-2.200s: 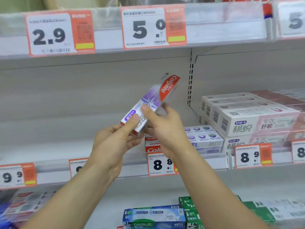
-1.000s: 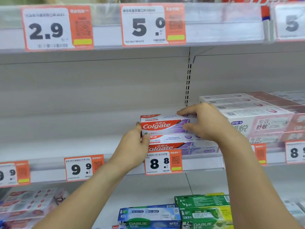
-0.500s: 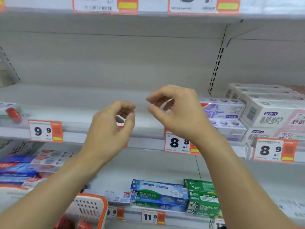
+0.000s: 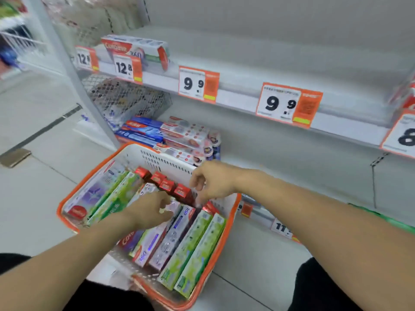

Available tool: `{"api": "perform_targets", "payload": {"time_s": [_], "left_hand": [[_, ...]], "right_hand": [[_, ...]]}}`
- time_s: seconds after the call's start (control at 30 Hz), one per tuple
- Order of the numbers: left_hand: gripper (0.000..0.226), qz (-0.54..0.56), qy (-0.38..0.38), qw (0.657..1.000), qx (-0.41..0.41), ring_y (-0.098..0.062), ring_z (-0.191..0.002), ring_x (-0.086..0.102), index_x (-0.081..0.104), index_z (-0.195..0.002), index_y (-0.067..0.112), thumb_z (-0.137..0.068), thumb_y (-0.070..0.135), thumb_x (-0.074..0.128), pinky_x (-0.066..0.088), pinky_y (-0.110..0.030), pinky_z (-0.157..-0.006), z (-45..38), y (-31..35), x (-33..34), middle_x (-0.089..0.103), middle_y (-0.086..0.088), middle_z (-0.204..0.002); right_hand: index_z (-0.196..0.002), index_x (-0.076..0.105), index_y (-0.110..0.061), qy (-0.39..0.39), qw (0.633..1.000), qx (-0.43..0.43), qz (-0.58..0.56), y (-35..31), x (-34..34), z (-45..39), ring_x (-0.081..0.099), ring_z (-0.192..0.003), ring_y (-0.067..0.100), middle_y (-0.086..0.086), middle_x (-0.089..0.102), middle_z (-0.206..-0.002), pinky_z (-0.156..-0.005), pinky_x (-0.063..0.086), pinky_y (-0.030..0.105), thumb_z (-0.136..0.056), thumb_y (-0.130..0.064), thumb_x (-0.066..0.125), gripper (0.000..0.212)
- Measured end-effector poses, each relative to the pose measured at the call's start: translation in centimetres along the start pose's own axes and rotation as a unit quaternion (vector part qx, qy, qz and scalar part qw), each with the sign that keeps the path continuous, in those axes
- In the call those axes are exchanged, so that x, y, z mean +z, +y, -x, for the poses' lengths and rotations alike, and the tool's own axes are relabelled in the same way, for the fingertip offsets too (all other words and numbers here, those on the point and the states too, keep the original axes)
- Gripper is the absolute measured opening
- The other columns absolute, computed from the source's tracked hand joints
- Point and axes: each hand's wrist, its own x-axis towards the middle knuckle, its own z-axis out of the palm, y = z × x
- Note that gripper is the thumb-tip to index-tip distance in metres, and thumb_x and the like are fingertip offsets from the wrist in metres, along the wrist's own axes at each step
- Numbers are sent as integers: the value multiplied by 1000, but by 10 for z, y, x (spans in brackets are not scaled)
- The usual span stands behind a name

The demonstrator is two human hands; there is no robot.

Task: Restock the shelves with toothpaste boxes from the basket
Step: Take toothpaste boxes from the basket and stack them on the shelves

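Note:
A white basket with an orange rim (image 4: 67, 199) stands on the floor in front of me. It holds several toothpaste boxes: green ones (image 4: 195, 250), a purple one (image 4: 94, 191), white-and-purple ones (image 4: 157, 245) and small red ones (image 4: 167, 185). My left hand (image 4: 147, 212) reaches into the basket. Its fingertips are on the end of a white-and-purple box, and blur hides whether they grip it. My right hand (image 4: 212, 182) hovers over the basket's far side with loosely curled fingers that hold nothing.
The shelf (image 4: 258, 61) above the 9.9 price tags (image 4: 198, 84) is bare, with Colgate boxes (image 4: 134, 48) at its left end. Blue and white boxes (image 4: 179, 135) lie on the shelf below, behind the basket. A wire mesh panel (image 4: 125, 97) and open floor (image 4: 33, 176) lie to the left.
The box I held went onto the stack at the 8.8 tag. Both hands then let go and dropped to the basket, and my view swung down and to the left.

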Motion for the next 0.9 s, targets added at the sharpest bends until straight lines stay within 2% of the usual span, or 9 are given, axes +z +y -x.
{"api": "perform_targets", "payload": {"time_s": [0.1, 0.23, 0.33, 0.43, 0.53, 0.63, 0.73, 0.8, 0.9], "left_hand": [[50, -14, 0, 999, -33, -19, -107, 61, 57, -127, 18, -87, 46, 68, 50, -32, -93, 9, -37, 18, 62, 0, -122], [45, 18, 50, 997, -48, -19, -95, 61, 59, -119, 16, -85, 43, 72, 52, -33, -85, 19, -62, 23, 63, -1, -110], [52, 69, 9, 996, -53, -21, -83, 59, 54, -115, 15, -82, 52, 74, 52, -34, -76, 26, -67, 37, 62, 2, -92], [64, 87, -64, 992, -65, -21, -84, 58, 47, -120, 13, -81, 57, 73, 43, -29, -69, 32, -64, 64, 63, -1, -94], [53, 72, -97, 991, -61, -21, -74, 51, 43, -101, 14, -82, 54, 74, 36, -30, -63, 31, -63, 82, 47, 5, -75], [44, 88, -81, 991, -67, -23, -73, 48, 43, -86, 16, -83, 45, 75, 38, -34, -61, 23, -68, 76, 42, 4, -71], [35, 222, -69, 970, -73, -8, -56, 48, 47, -69, 24, -83, 29, 79, 39, -22, -52, 17, -73, 62, 48, 12, -63], [17, 330, -103, 936, -61, -8, -62, 60, 63, -78, 21, -84, 23, 79, 46, -16, -58, 16, -78, 52, 65, 10, -69], [25, 434, -131, 889, -62, -20, -83, 68, 70, -109, 14, -86, 22, 77, 56, -35, -73, 15, -81, 37, 76, -4, -97]], "right_hand": [[-120, 68, -13, -75, 997, 10, 29, -8, 31, -33, 64, -96, 18, 3, 71, -111, -81, 48, 25, -76, -30, 86, 50], [-129, 60, -12, -108, 993, 24, 38, -13, 57, -72, 62, -110, 26, 6, 64, -123, -88, 50, 32, -79, -33, 85, 59], [-145, 44, -12, -118, 991, 41, 46, -13, 75, -96, 52, -127, 28, 7, 50, -144, -96, 42, 30, -80, -35, 83, 79], [-152, 32, -14, -127, 989, 65, 36, -5, 92, -112, 46, -134, 29, 9, 41, -153, -105, 41, 33, -78, -34, 85, 93], [-156, 22, -14, -164, 981, 90, 53, 7, 105, -122, 43, -138, 30, 9, 36, -157, -107, 41, 35, -77, -31, 86, 102], [-158, 14, -13, -185, 976, 95, 58, 17, 111, -126, 41, -140, 31, 10, 32, -160, -112, 40, 38, -72, -39, 88, 116], [-157, 19, -15, -159, 982, 99, -13, 22, 106, -129, 38, -142, 27, 4, 32, -160, -115, 35, 37, -67, -46, 90, 118], [-154, 27, -18, -131, 983, 108, -73, 20, 93, -127, 41, -139, 22, -2, 39, -155, -111, 36, 30, -68, -43, 90, 109], [-145, 42, -15, -109, 969, 121, -188, 15, 65, -121, 55, -126, 21, -8, 56, -119, -77, 50, 13, -75, -28, 87, 85]]}}
